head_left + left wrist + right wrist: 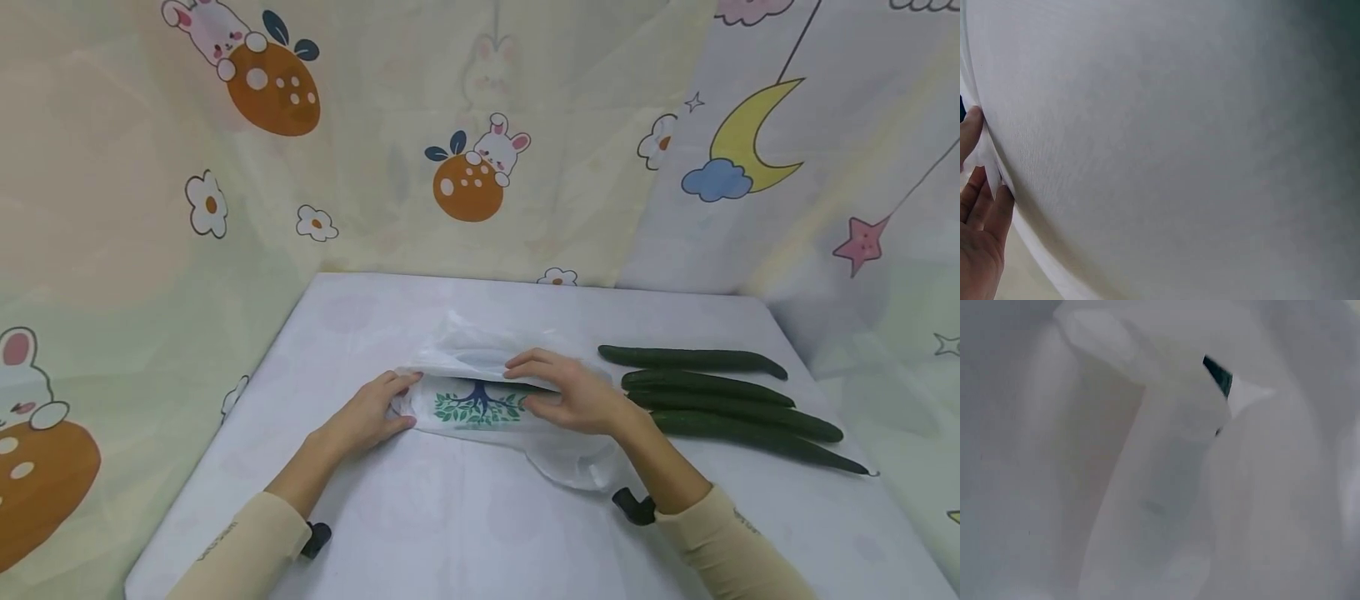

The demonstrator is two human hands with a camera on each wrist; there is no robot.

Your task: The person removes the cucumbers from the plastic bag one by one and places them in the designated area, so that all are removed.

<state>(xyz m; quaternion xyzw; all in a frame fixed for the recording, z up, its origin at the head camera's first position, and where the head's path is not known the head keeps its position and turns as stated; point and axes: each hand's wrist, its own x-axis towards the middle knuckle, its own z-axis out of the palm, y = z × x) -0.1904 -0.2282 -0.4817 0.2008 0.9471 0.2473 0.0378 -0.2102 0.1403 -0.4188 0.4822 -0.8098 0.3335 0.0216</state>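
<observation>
A white plastic bag (pixel 476 417) with a green and blue tree print lies at the middle of the table, its upper layer loosely crumpled. Under the folded edge shows a strip of something dark green (pixel 528 386), mostly hidden. At the bag's left end my left hand (pixel 367 414) holds the plastic between thumb and fingers. My right hand (pixel 573 393) touches the bag's right part, fingers stretched over the fold and the thumb lower down. Blurred white plastic (pixel 1147 506) fills the right wrist view, with a small dark green patch (pixel 1219 376) showing. The right hand is out of that view.
Several long cucumbers (pixel 693 360) lie on the right of the white table (pixel 450 533), near the right forearm. Patterned cloth (pixel 375 167) stands behind and beside the table. A black strap end (pixel 633 506) juts from the right wrist, another (pixel 317 540) from the left.
</observation>
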